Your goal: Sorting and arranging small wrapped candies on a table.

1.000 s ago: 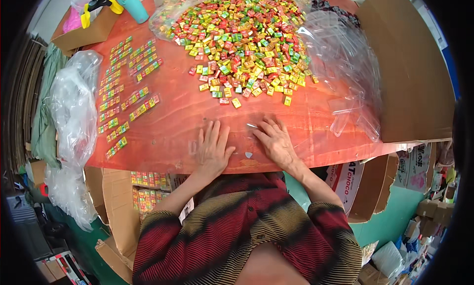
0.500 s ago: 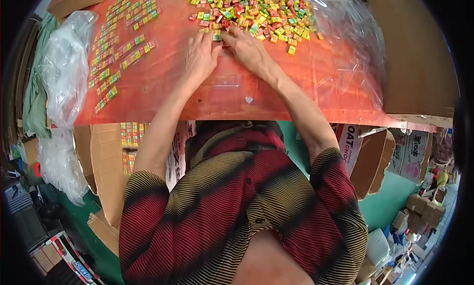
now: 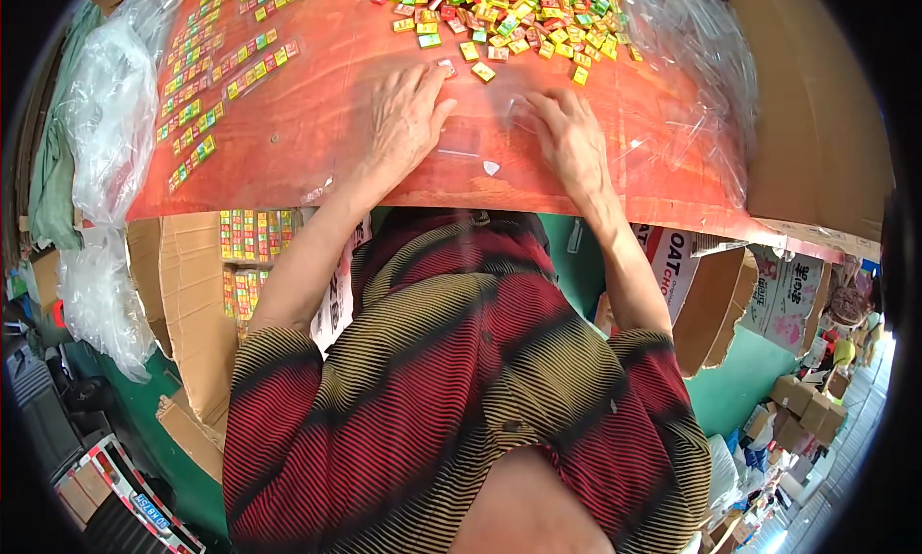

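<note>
My left hand point(image 3: 407, 118) lies over the red table point(image 3: 327, 103) with its fingers stretched out and the thumb apart. A small red-and-white packet point(image 3: 447, 67) is at its fingertips, and a yellow packet point(image 3: 483, 72) lies just right of that. My right hand point(image 3: 570, 132) has bent fingers, closed on the edge of a clear plastic piece point(image 3: 521, 112) that is hard to make out. Between the hands rests another flat clear plastic piece point(image 3: 459, 143). Beyond them spreads a loose pile of small red, yellow and green packets point(image 3: 538, 21).
Rows of packets point(image 3: 254, 69) line the table's left side. Crumpled clear plastic film point(image 3: 687, 64) lies right of the pile, beside a large cardboard box point(image 3: 812, 103). A clear plastic bag point(image 3: 110, 103) hangs at the left edge. Below, an open carton point(image 3: 197, 304) stands by packed packets point(image 3: 252, 232).
My hands have drawn apart and back from the pile; the right moved right and nearer and now has clear plastic at its fingers. The view has shifted slightly.
</note>
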### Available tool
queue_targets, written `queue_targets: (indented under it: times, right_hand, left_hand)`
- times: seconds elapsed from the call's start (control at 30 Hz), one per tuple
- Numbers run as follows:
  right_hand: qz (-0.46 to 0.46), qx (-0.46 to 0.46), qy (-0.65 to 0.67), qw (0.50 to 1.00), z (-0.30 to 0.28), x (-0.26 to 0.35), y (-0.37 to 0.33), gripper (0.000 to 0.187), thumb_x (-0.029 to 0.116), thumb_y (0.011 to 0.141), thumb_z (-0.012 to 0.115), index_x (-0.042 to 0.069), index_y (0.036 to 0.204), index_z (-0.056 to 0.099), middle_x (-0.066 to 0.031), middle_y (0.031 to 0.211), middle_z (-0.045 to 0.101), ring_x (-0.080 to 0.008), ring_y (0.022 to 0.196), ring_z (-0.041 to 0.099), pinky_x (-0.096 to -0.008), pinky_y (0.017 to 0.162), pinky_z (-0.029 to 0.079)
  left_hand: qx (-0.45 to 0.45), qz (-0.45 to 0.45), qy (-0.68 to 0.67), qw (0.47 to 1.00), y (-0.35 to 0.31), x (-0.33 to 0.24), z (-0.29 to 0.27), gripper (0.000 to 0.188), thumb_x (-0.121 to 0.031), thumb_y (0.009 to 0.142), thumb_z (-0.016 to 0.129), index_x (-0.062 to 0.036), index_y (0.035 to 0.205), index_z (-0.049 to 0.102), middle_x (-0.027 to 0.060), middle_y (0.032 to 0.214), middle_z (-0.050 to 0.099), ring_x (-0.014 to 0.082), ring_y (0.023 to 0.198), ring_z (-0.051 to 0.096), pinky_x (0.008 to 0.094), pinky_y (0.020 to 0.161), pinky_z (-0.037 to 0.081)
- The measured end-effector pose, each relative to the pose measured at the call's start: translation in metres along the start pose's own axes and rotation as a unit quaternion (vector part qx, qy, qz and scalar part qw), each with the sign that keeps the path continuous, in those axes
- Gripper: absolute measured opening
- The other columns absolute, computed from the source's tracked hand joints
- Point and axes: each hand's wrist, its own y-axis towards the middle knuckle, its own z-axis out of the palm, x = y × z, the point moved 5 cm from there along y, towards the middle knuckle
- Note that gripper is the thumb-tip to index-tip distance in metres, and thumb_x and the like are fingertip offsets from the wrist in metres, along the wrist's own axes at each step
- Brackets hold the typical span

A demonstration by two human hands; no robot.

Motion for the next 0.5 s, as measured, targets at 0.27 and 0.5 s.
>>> queue_targets:
  times: [0.27, 0.5]
  right_hand:
    - [0.058, 0.023, -0.118, 0.991, -0.006, -0.012, -0.019, 0.018, 0.011, 0.076, 0.059, 0.01, 0.094, 0.06, -0.0087, 0.094, 0.056, -0.0291, 0.082, 0.053, -0.0392, 0.069, 0.044]
    - [0.056, 0.008, 0.025, 0.998, 0.014, 0.008, 0.019, 0.02, 0.008, 0.077, 0.056, 0.009, 0.097, 0.059, -0.0105, 0.091, 0.058, -0.0279, 0.083, 0.058, -0.0353, 0.067, 0.048]
  left_hand:
    - [0.007, -0.006, -0.047, 0.999, 0.029, 0.009, 0.009, 0.037, -0.017, 0.077, 0.059, -0.0047, 0.111, 0.05, 0.0147, 0.104, 0.05, 0.0329, 0.096, 0.048, 0.0408, 0.08, 0.041]
    - [-0.018, -0.08, -0.076, 0.994, 0.022, 0.033, 0.018, 0.04, -0.019, 0.076, 0.061, -0.0037, 0.112, 0.05, 0.0182, 0.101, 0.051, 0.0366, 0.09, 0.053, 0.0441, 0.076, 0.044]
